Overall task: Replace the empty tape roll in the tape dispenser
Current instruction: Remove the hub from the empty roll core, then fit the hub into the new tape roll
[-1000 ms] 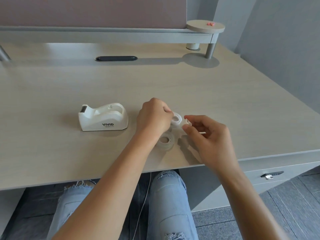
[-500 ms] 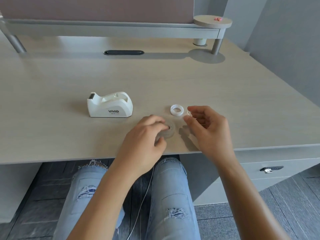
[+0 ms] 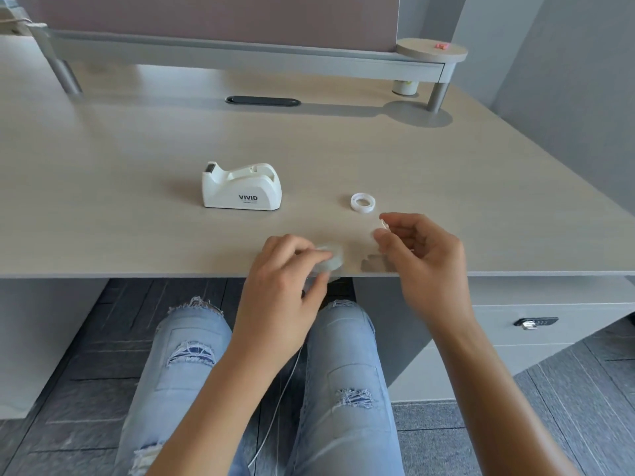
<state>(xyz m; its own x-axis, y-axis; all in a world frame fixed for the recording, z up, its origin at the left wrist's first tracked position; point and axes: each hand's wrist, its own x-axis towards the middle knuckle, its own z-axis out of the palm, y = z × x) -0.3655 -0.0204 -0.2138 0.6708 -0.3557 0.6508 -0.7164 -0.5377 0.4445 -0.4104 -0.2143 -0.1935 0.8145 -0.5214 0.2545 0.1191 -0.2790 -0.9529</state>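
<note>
A clear tape roll (image 3: pixel 330 258) is being gripped between the thumb and fingers (image 3: pixel 311 253) of the left hand (image 3: pixel 281 286) at the desk's (image 3: pixel 137 159) near edge. A small clear piece (image 3: pixel 384 225), blurred, is being pinched in the curled fingers of the right hand (image 3: pixel 424 255). The empty white core (image 3: pixel 363 202) is lying flat farther back, right of the white tape dispenser (image 3: pixel 241 190), whose cradle is sitting open.

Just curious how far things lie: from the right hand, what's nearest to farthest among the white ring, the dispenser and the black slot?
From the right hand:
1. White ring, just beyond it.
2. Dispenser, farther left.
3. Black slot, far back.
</note>
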